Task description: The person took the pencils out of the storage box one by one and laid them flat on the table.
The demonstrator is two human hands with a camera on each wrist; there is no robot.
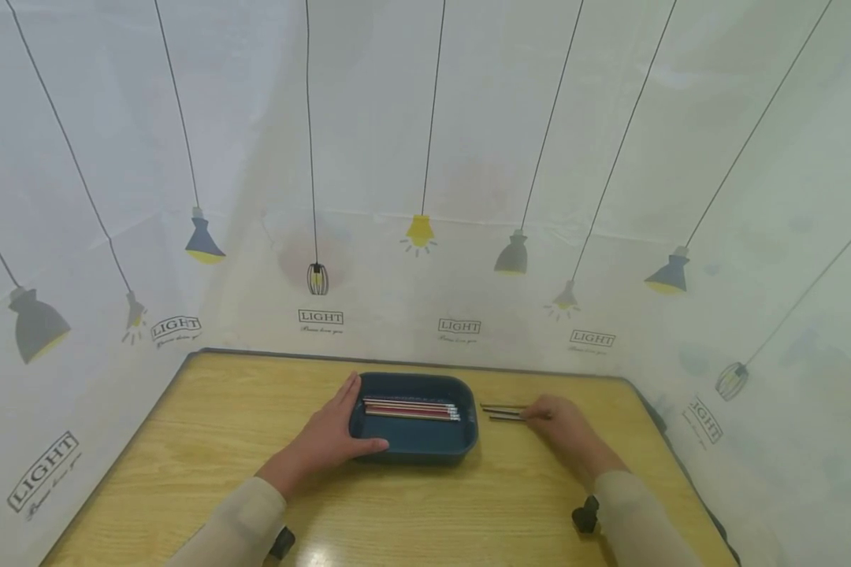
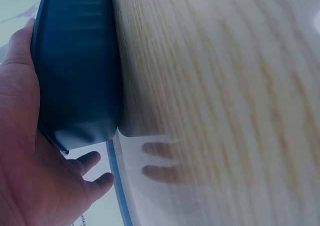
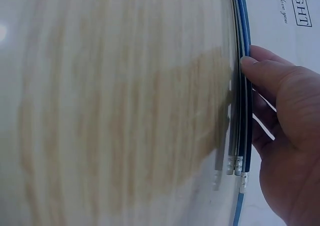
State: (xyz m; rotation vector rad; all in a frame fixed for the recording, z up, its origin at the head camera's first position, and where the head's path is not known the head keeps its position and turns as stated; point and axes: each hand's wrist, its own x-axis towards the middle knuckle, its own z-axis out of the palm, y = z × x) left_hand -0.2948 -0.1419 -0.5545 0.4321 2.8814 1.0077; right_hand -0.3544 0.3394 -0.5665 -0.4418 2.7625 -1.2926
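Observation:
A dark blue plastic tray (image 1: 411,453) sits on the table with several pencils (image 1: 410,409) lying lengthwise inside, red and pale stripes among them. My left hand (image 1: 329,429) holds the tray's left end, thumb over the near rim and fingers along the far left corner. In the left wrist view, two of its fingertips (image 2: 102,181) reach past the tray wall. To the right of the tray, my right hand (image 1: 556,421) pinches dark pencils (image 3: 242,111) between thumb and fingers. Three pencils lie side by side there, with silver ferrules at one end; whether all are gripped I cannot tell.
The wood-grain table (image 1: 397,520) has a dark edge along the back and sides. White sheeting (image 1: 369,142) printed with hanging lamps and the word LIGHT surrounds it. A small black device (image 1: 585,514) is worn at the right wrist.

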